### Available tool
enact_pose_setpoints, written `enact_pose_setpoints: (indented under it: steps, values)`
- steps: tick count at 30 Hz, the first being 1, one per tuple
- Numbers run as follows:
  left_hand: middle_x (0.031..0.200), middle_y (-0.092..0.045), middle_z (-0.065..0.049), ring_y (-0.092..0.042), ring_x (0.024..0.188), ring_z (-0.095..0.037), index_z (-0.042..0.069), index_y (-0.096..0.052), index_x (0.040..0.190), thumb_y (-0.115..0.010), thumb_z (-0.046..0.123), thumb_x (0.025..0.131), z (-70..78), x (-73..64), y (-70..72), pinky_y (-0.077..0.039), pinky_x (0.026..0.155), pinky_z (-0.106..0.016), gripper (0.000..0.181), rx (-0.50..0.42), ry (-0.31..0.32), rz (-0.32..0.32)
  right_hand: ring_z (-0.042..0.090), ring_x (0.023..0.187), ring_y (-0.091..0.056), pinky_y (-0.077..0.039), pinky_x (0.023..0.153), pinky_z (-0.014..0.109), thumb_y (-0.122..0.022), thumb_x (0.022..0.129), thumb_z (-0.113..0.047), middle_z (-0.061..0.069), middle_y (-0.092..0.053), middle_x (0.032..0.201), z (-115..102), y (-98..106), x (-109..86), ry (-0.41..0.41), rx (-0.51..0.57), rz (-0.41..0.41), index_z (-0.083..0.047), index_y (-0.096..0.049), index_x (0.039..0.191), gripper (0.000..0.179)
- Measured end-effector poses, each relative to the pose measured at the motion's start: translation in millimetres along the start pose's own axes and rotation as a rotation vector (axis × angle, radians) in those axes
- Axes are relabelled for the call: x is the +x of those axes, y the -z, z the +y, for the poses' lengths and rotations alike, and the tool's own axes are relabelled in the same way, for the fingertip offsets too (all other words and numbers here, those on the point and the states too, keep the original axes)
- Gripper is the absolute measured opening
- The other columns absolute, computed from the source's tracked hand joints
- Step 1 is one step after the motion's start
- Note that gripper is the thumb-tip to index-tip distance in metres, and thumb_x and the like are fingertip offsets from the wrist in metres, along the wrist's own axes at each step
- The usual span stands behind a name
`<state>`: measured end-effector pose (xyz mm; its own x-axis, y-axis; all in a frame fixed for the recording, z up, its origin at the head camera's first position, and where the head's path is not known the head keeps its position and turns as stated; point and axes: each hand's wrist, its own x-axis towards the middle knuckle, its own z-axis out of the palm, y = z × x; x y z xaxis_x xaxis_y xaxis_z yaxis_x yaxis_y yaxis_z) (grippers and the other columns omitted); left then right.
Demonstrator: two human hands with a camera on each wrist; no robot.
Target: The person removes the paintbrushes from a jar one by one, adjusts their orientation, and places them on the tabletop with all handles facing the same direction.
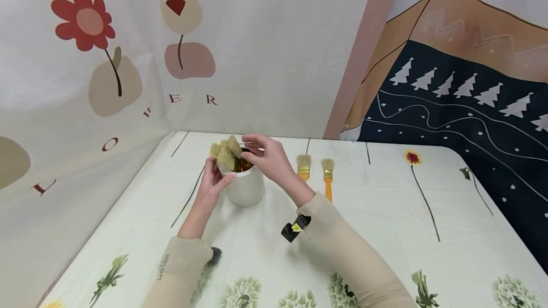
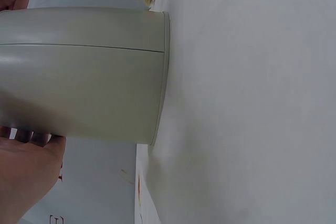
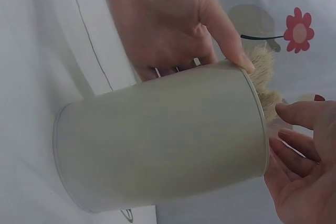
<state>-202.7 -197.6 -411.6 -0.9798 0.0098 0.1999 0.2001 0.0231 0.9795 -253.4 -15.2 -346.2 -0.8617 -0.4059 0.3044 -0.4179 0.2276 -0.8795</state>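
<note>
A pale beige-grey cylindrical pot [image 1: 247, 191] stands on the white cloth. My left hand [image 1: 210, 180] holds it from the left side, thumb at the rim and fingers along the wall, as the right wrist view shows. Several brushes [image 1: 227, 153] with cream bristles stick up out of the pot, leaning left; something reddish-brown shows inside behind them. At the rim's right side is my right hand [image 1: 269, 156], its fingers bent loosely and spread over the opening. In the right wrist view, that thumb [image 3: 296, 114] comes close to the bristles, with a gap between thumb and fingers.
Two flat paintbrushes with orange handles, a wider brush [image 1: 303, 165] and a narrower brush [image 1: 327, 175], lie right of the pot, partly behind my right forearm. A flower-printed cloth [image 1: 372, 222] covers the table. Printed hangings [image 1: 274, 51] rise behind it.
</note>
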Motion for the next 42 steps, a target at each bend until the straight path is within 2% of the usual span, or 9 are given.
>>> enact_pose_setpoints:
  steps: [7,12,16,24,31,39,42]
  values:
    - [0.162,-0.025,-0.008,-0.02,0.153,-0.021,0.014,-0.02,0.149,-0.054,0.006,0.098,-0.1,0.2,0.7,-0.024,0.122,-0.019,0.062,0.017,0.015,-0.005,0.025,0.121,-0.064,-0.055,0.1,0.029,-0.07,0.093,-0.015,0.01,-0.062,0.137,-4,-6,13.0,0.018,-0.09,-0.041,-0.008,-0.055,0.139,0.048]
    - [0.162,-0.025,-0.009,-0.02,0.153,-0.021,0.012,-0.019,0.15,-0.054,0.006,0.097,-0.1,0.4,0.2,-0.027,0.116,-0.013,0.064,0.009,0.014,-0.007,0.023,0.115,-0.067,-0.057,0.094,0.026,-0.069,0.094,-0.014,0.009,-0.067,0.129,-5,-9,18.3,0.023,-0.124,-0.041,-0.01,-0.056,0.138,0.046]
    - [0.162,-0.024,-0.01,-0.02,0.153,-0.022,0.011,-0.018,0.151,-0.054,0.006,0.098,0.5,-0.4,0.2,-0.027,0.117,-0.012,0.064,0.013,0.012,-0.008,0.022,0.112,-0.068,-0.057,0.092,0.026,-0.069,0.094,-0.014,0.008,-0.068,0.126,-4,-10,18.3,0.026,-0.156,-0.043,-0.011,-0.057,0.138,0.046]
    - [0.162,-0.024,-0.01,-0.019,0.153,-0.022,0.011,-0.017,0.151,-0.053,0.005,0.097,0.4,-0.5,0.3,-0.025,0.119,-0.015,0.065,0.014,-0.005,-0.014,0.021,0.112,-0.067,-0.056,0.096,0.033,-0.071,0.092,-0.017,0.007,-0.068,0.128,-4,-11,16.9,0.015,-0.318,-0.1,-0.013,-0.054,0.141,0.052]
    - [0.164,-0.022,-0.015,-0.018,0.154,-0.027,0.007,-0.017,0.152,-0.053,0.004,0.097,0.3,0.0,1.0,-0.021,0.125,-0.026,0.066,0.012,-0.018,-0.011,0.021,0.109,-0.07,-0.058,0.093,0.035,-0.066,0.095,-0.015,0.008,-0.069,0.125,-3,-9,14.9,-0.002,-0.356,-0.071,-0.013,-0.056,0.139,0.045]
    - [0.164,-0.021,-0.015,-0.016,0.155,-0.027,0.006,-0.016,0.152,-0.054,0.004,0.097,1.1,0.1,0.6,-0.014,0.128,-0.041,0.067,0.008,-0.013,-0.007,0.021,0.099,-0.072,-0.06,0.086,0.029,-0.065,0.096,-0.011,0.011,-0.072,0.115,2,-8,11.1,0.093,-0.324,-0.001,-0.006,-0.064,0.128,0.032]
    - [0.164,-0.021,-0.016,-0.016,0.154,-0.027,0.005,-0.017,0.152,-0.053,0.003,0.096,0.4,0.4,0.1,-0.014,0.128,-0.039,0.067,0.002,-0.01,-0.001,0.02,0.095,-0.073,-0.06,0.081,0.026,-0.066,0.095,-0.01,0.011,-0.074,0.109,2,-7,9.2,0.129,-0.305,0.04,-0.005,-0.066,0.123,0.029]
